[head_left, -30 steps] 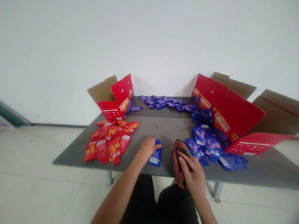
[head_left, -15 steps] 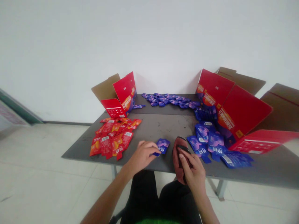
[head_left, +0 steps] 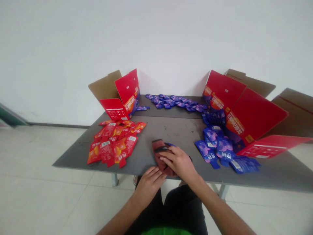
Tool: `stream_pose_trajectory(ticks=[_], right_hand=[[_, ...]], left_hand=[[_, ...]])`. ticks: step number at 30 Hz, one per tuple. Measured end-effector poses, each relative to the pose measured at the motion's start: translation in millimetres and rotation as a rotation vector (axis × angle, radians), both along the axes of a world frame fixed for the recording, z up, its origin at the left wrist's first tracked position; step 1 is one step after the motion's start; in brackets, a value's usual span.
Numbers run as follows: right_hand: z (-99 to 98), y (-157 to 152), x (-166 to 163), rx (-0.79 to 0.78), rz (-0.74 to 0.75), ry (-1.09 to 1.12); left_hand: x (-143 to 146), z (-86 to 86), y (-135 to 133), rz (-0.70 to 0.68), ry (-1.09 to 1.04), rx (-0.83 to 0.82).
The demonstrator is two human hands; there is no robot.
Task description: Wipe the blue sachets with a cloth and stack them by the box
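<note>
A dark red pouch lies near the front edge of the grey table. My right hand rests on top of the pouch, its fingers curled over it. A blue packet shows only as a thin sliver behind the pouch, mostly hidden. My left hand is at the table's front edge with its fingertips touching the pouch's lower end, fingers stretched out together.
Red packets lie heaped at the left, blue packets at the right, and more blue packets at the back. An open red carton stands at the back left, a larger red carton at the right.
My right hand slid the dark red pouch to the left, over the spot where the blue packet lay. My left hand let go of the blue packet and drew back to the table's edge.
</note>
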State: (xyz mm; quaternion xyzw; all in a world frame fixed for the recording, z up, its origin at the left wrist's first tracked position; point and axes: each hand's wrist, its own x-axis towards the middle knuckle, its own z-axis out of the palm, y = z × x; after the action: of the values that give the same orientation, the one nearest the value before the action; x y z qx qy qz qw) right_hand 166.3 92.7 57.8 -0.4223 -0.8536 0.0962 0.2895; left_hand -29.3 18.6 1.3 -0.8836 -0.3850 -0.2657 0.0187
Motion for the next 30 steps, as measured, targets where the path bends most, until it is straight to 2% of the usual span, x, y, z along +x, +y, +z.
stream_pose_trajectory(ticks=[2,4,6,8,11,13,15,16,18,20,22,24,27,28,30], right_hand=[[-10.6,20,-4,0.009,0.065,-0.159],[-12.0,46,1,0.020,0.009,-0.238],[-3.0,70,10,0.033,-0.081,-0.273],[10.1,79,15,0.048,-0.158,-0.270],[18.1,56,9,0.099,-0.161,-0.207],[10.5,32,0,0.111,-0.031,-0.193],[-1.4,20,-4,0.087,0.098,-0.228],[-6.1,23,-3,0.074,0.102,-0.250],[-9.3,41,4,0.063,0.001,-0.280],[-4.0,62,13,0.075,-0.133,-0.299],[3.3,66,15,0.105,-0.190,-0.284],[4.3,51,10,0.132,-0.134,-0.246],[-6.8,24,-2,0.103,0.064,-0.204],[-10.6,23,-3,0.082,0.083,-0.211],[-13.0,37,0,0.059,0.005,-0.246]], left_hand=[[-1,-2.0,1,-0.007,-0.004,-0.012],[-1,-2.1,0,-0.015,-0.002,-0.003],[-1,-2.5,0,-0.015,-0.005,0.018],[-1,-4.7,-1,-0.006,-0.019,0.034],[1,-10.8,-2,-0.001,-0.051,0.043],[2,-14.5,-2,0.002,-0.083,0.029],[2,-16.6,-2,0.005,-0.105,0.013],[2,-16.9,-2,0.003,-0.108,0.013],[2,-16.5,-1,-0.006,-0.099,0.019],[1,-15.9,-2,-0.009,-0.095,0.025],[2,-16.4,-2,-0.007,-0.100,0.026],[3,-18.2,-4,-0.005,-0.113,0.024],[4,-20.2,-5,0.014,-0.161,0.019],[4,-20.0,-5,0.017,-0.165,0.013],[4,-18.4,-5,0.013,-0.147,0.002]])
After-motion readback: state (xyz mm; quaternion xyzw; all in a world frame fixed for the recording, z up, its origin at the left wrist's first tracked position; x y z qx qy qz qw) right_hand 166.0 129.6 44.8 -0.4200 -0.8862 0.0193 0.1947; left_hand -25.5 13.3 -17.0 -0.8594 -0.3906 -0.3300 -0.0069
